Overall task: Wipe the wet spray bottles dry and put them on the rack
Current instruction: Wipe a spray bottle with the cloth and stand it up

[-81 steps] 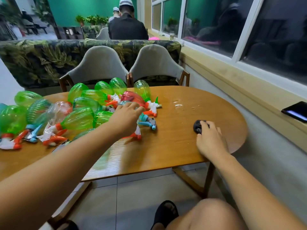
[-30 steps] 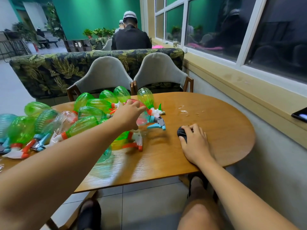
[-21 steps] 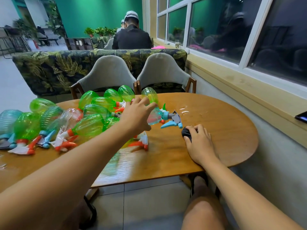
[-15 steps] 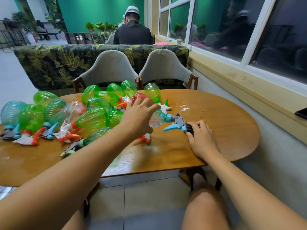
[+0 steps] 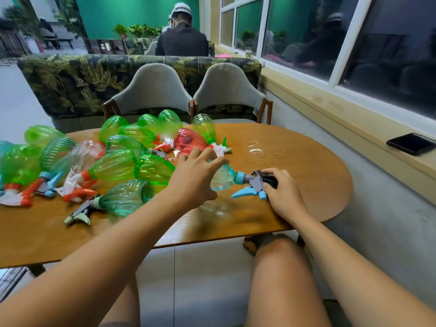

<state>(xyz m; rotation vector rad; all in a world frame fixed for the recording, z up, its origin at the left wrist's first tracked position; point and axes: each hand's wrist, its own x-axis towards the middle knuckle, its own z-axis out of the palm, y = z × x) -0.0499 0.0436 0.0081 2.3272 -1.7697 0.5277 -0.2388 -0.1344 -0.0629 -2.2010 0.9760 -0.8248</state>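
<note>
A: Bottle status?
B: Spray bottles [image 5: 113,166], mostly green, one red bottle [image 5: 188,141], piled sideways on the table's [image 5: 306,161] left half.
A: Blue bottle [image 5: 221,178]?
B: Table centre, horizontal, nozzle right.

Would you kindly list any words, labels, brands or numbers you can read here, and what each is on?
None can be read.
The spray bottles show no labels.
The phone on the sill is dark.
White patches on the crates at the back are too blurred.
</note>
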